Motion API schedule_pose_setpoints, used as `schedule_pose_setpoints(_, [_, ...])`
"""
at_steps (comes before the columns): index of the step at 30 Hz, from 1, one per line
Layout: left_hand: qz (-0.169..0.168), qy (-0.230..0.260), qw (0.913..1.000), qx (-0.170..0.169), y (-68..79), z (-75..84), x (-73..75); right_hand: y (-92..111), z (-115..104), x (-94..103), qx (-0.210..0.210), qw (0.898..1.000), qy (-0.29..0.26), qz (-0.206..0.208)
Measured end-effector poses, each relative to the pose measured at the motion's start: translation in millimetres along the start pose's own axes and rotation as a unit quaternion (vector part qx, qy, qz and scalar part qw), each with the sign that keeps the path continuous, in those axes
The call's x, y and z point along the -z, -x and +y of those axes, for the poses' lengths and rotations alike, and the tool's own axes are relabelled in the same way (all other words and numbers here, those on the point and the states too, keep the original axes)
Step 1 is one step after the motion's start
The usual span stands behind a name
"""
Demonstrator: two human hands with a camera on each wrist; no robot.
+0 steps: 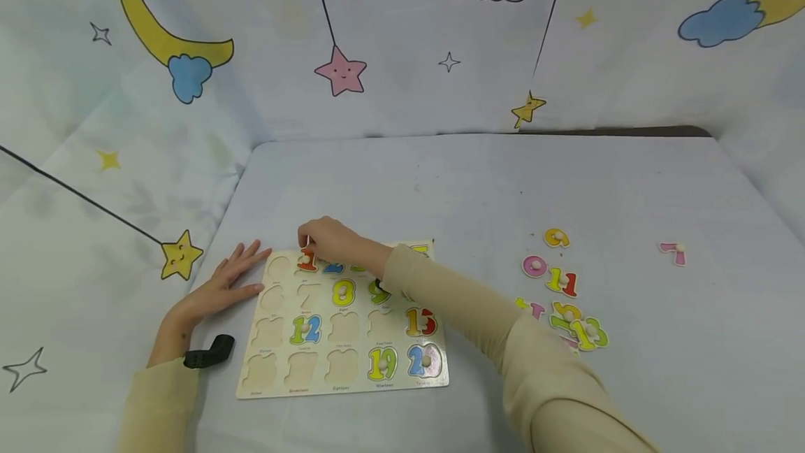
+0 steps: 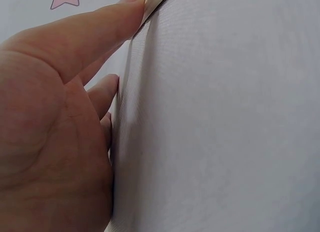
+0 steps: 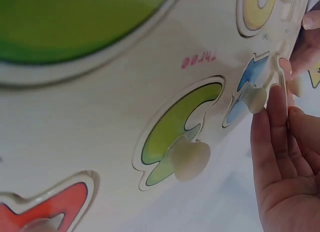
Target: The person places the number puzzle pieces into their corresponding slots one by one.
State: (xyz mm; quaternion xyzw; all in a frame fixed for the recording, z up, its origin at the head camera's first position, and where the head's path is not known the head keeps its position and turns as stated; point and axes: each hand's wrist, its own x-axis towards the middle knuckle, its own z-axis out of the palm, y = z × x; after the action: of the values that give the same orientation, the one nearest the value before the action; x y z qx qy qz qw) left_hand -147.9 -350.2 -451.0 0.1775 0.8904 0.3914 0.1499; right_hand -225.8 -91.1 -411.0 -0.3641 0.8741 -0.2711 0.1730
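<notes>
A pale wooden number board [image 1: 279, 342] lies on the table, with some recesses filled and others bare. At its top row my right hand [image 1: 336, 238] pinches a red number 1 piece [image 1: 307, 261] by thumb and fingers. In the right wrist view the right hand [image 3: 287, 182] holds this piece [image 3: 285, 71] tilted at the board's far edge, beside the blue 2 [image 3: 252, 74] and the green 3 [image 3: 182, 122]. Fingers spread, my left hand [image 1: 220, 289] rests at the board's left edge. The left wrist view shows the left thumb [image 2: 95, 34] touching that edge.
Right of the board lie loose number pieces: an orange one [image 1: 556, 238], a pink 0 [image 1: 534, 266], an 11 [image 1: 562, 282] and an overlapping pile with a 13 [image 1: 588, 333]. A pink 7 [image 1: 676, 252] sits farther right. Patterned cloth [image 1: 402, 103] hangs behind the table.
</notes>
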Motion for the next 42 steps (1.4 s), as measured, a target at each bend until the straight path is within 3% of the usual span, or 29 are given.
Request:
schedule_pose_setpoints(14, [0.003,0.001,0.9999,-0.010,-3.3,1.1,0.1,2,-7,-1.8,0.017,0.998,0.060,-0.015])
schedule_pose_setpoints(23, [0.006,0.000,0.9999,-0.012,-4.7,0.9,-1.0,7,-8,-5.8,0.040,0.992,0.120,-0.017])
schedule_pose_setpoints(32, [0.004,-0.004,0.9999,-0.012,-4.7,-1.9,0.3,6,-8,-11.2,0.035,0.986,0.164,-0.008])
schedule_pose_setpoints(37, [0.005,-0.003,0.9999,-0.009,-3.5,-1.8,-0.6,7,-9,-11.0,0.032,0.984,0.173,-0.013])
schedule_pose_setpoints(42, [0.005,-0.001,1.0000,-0.003,-0.7,-2.0,-0.8,16,-10,-2.3,0.035,0.988,0.147,-0.033])
